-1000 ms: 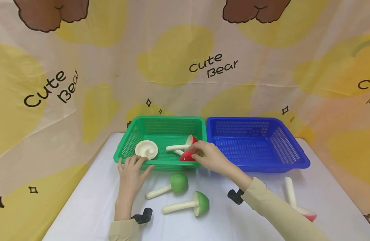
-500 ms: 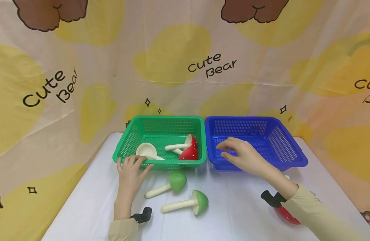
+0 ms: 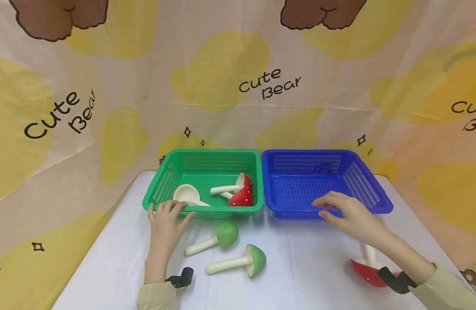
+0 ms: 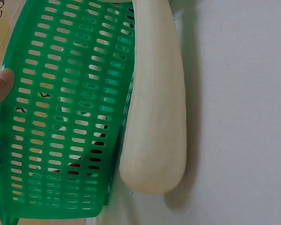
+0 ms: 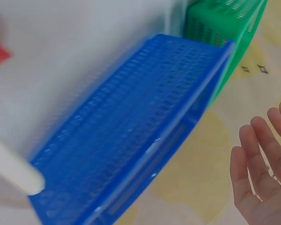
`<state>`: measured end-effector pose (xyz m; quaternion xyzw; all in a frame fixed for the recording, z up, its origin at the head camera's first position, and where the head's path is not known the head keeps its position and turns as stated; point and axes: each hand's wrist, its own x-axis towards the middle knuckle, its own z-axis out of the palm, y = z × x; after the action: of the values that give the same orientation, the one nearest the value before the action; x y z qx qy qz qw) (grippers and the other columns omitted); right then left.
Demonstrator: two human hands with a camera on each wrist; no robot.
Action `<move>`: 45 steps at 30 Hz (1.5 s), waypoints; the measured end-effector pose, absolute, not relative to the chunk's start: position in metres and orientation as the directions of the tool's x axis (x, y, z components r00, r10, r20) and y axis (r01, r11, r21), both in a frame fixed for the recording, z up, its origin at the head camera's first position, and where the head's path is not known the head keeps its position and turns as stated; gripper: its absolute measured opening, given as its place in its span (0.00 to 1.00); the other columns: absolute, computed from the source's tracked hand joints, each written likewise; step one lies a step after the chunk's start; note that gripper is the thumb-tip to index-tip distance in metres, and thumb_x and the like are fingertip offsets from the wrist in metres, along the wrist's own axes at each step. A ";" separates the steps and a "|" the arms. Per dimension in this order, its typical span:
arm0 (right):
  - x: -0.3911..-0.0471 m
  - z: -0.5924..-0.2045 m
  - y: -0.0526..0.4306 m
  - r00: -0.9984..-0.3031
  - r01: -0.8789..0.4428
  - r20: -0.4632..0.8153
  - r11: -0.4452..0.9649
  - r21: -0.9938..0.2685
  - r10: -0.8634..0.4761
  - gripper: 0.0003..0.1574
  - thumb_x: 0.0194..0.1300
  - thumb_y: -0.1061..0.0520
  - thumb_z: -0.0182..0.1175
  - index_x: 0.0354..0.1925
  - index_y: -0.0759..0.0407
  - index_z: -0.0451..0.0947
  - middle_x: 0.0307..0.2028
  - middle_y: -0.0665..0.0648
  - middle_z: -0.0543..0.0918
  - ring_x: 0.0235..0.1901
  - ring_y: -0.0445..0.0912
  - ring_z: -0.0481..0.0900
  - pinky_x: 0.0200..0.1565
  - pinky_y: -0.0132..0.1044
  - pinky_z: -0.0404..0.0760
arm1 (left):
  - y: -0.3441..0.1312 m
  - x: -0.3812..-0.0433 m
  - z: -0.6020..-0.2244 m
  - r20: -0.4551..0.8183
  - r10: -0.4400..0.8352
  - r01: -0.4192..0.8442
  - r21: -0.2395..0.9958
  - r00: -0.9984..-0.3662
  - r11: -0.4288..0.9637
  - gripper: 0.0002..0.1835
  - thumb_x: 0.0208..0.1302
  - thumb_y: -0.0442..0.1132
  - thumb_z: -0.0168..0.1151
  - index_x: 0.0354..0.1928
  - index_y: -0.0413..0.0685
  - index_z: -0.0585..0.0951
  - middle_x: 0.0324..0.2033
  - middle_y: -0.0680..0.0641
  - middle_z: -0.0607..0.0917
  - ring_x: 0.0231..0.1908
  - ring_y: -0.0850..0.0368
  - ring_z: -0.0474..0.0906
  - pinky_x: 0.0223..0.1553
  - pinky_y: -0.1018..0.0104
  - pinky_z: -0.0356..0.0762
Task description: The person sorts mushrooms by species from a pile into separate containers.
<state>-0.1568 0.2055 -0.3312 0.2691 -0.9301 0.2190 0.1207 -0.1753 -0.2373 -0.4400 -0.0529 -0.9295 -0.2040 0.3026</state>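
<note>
My left hand (image 3: 166, 228) grips the front rim of the green basket (image 3: 207, 212), fingers over the edge and thumb against the outer wall. Inside lie two red-capped toy mushrooms (image 3: 241, 198) at the right and another mushroom (image 3: 187, 193) showing its pale underside, close to my left fingers. My right hand (image 3: 352, 215) holds nothing, its fingers loosely bent, just by the front rim of the blue basket (image 3: 327, 212). Below my right forearm a red-capped mushroom (image 3: 367, 272) lies on the table, partly hidden by the wrist camera.
Two green-capped mushrooms, one nearer the basket (image 3: 226, 234) and one nearer me (image 3: 255, 260), lie on the white table (image 3: 292, 275) before the green basket. The baskets stand side by side against a printed cloth (image 3: 222, 86). The left wrist view shows a pale stalk (image 4: 154, 103) close up.
My right hand has moved from the red mushrooms in the green basket rightward past the blue basket. The pale mushroom has tipped, its stalk now pointing right. My left hand stays on the rim.
</note>
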 end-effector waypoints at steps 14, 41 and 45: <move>-0.141 -0.361 0.257 -0.855 -0.496 0.373 0.779 -0.383 -0.360 0.16 0.54 0.67 0.67 0.42 0.55 0.82 0.35 0.48 0.85 0.34 0.28 0.76 0.33 0.27 0.81 | -0.244 -0.173 -0.442 0.598 -0.040 0.219 0.353 -0.800 0.910 0.18 0.52 0.48 0.72 0.43 0.50 0.82 0.43 0.43 0.81 0.52 0.42 0.70 0.67 0.29 0.44; -0.131 -0.412 0.315 -0.994 -0.093 0.101 0.864 -0.495 -0.050 0.27 0.59 0.60 0.66 0.56 0.66 0.73 0.43 0.68 0.83 0.35 0.51 0.83 0.33 0.36 0.81 | -0.237 -0.176 -0.440 0.586 -0.032 0.226 0.362 -0.810 0.904 0.17 0.54 0.48 0.71 0.44 0.51 0.82 0.43 0.43 0.80 0.52 0.42 0.69 0.67 0.30 0.42; -0.133 -0.420 0.318 -1.000 -0.021 -0.006 0.848 -0.529 -0.029 0.33 0.61 0.59 0.64 0.61 0.68 0.66 0.46 0.74 0.79 0.40 0.62 0.82 0.36 0.45 0.84 | -0.238 -0.177 -0.442 0.593 -0.027 0.234 0.359 -0.805 0.904 0.18 0.53 0.48 0.71 0.44 0.51 0.82 0.43 0.43 0.80 0.52 0.42 0.69 0.67 0.30 0.43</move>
<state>-0.1334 0.3178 -0.4202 0.0129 -0.9612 0.2753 -0.0070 -0.1769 -0.2375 -0.4419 -0.0557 -0.9259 -0.2124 0.3072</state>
